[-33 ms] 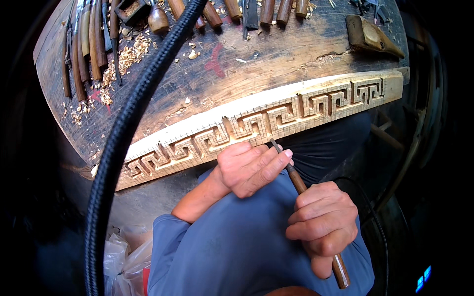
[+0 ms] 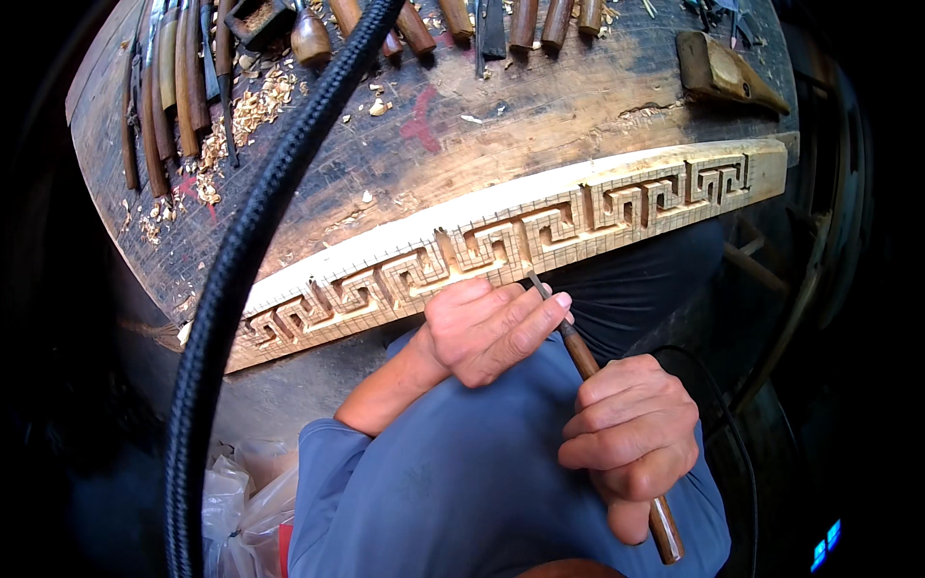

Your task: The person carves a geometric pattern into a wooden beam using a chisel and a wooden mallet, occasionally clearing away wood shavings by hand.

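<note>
A long pale wooden board (image 2: pixel 766 173), carved with a stepped key pattern over a pencilled grid, lies along the bench's near edge. A chisel (image 2: pixel 581 349) with a dark reddish wooden handle points up at the board's lower edge near its middle. My left hand (image 2: pixel 491 329) is just below the board, its fingers closed around the chisel's narrow metal blade near the tip. My right hand (image 2: pixel 626 443) is wrapped round the lower handle, whose butt end sticks out beneath it.
The scarred workbench (image 2: pixel 540 116) holds many wooden-handled tools (image 2: pixel 159 116) along the back and left, wood shavings (image 2: pixel 260 106) and a worn wooden mallet (image 2: pixel 732 77). A thick black braided cable (image 2: pixel 251 231) crosses the left of the view. A clear plastic bag (image 2: pixel 241 501) lies lower left.
</note>
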### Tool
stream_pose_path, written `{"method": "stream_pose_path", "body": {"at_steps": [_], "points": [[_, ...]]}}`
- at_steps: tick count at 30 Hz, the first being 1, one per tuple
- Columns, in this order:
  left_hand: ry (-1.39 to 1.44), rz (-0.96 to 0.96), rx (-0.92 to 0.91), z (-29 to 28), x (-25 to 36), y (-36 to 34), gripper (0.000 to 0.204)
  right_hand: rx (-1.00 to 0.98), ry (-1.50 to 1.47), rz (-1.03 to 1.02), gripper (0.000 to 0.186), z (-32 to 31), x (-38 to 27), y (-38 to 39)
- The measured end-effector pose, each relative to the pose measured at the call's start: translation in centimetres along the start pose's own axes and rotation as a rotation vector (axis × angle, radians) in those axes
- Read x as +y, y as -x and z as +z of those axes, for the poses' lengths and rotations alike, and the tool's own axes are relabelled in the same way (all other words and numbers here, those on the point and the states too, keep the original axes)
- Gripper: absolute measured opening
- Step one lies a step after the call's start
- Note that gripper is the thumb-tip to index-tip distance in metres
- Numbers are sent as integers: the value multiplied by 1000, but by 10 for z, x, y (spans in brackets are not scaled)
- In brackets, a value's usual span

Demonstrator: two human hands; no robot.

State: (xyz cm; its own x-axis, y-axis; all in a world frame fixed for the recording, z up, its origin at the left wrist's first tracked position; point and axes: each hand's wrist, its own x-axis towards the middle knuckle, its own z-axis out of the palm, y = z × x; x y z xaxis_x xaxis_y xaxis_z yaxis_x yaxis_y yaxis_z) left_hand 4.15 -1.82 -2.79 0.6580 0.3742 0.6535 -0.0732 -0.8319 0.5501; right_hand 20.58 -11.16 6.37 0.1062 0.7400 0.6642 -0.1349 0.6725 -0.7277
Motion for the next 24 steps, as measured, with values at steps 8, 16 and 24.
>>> {"method": "stream_pose_path", "body": {"at_steps": [8,16,24], "points": [[-41,-15,7,0,0,5,40,53,109,16,66,9,7,4],[-44,-11,40,2,-3,10,40,127,121,46,68,20,9,4],[-20,-19,90,1,-6,10,39,134,226,100,66,35,11,-7]]}}
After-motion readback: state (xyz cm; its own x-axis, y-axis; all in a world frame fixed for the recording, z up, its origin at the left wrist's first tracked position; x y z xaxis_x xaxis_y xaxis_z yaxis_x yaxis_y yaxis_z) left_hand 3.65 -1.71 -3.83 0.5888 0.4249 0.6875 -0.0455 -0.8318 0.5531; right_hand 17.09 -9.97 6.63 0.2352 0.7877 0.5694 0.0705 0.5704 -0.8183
